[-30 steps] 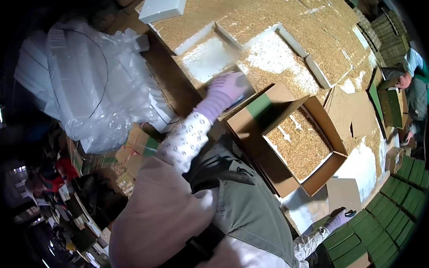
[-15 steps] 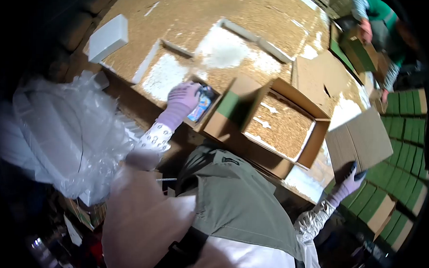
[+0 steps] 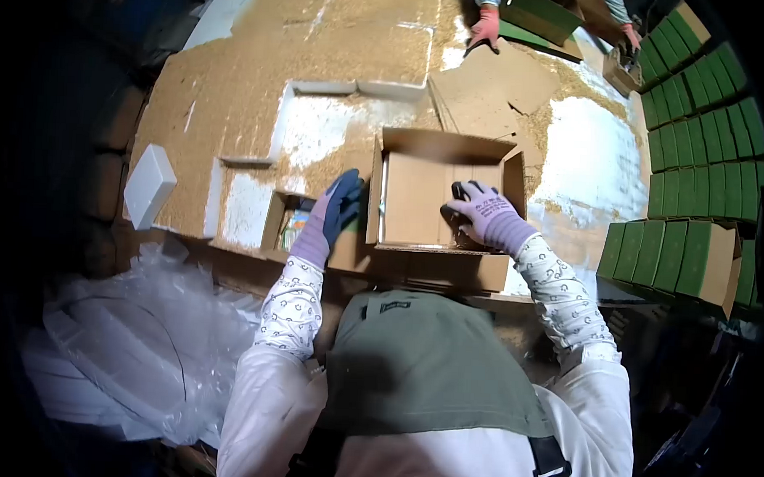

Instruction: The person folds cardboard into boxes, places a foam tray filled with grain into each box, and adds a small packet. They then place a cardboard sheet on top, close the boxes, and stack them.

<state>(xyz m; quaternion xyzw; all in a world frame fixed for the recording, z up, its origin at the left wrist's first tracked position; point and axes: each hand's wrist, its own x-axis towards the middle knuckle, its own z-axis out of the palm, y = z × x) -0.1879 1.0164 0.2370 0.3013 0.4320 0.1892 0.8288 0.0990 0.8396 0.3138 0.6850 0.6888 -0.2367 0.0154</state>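
An open cardboard box (image 3: 446,141) stands before me, with a flat cardboard sheet (image 3: 421,202) lying inside it over its contents. My right hand (image 3: 488,215), in a lilac glove with dark fingertips, reaches into the box and rests on the sheet's right part, fingers apart. Just left of the box, my left hand (image 3: 336,205) is held flat with its fingers stretched out and nothing in it. Beside that hand is a small open box (image 3: 275,220) holding colourful packets (image 3: 295,225), partly hidden by my glove.
White foam block (image 3: 150,186) at the left; clear plastic wrap (image 3: 156,331) below it. Granular material covers the worktable (image 3: 227,90). A co-worker's gloved hands (image 3: 485,28) are near a green box (image 3: 537,17). Green-and-brown boxes (image 3: 663,257) are stacked at the right.
My right hand has brought the cardboard sheet from the right into the box. My left hand has left the small box of packets. The co-worker's hand now touches the flat cardboard at the back.
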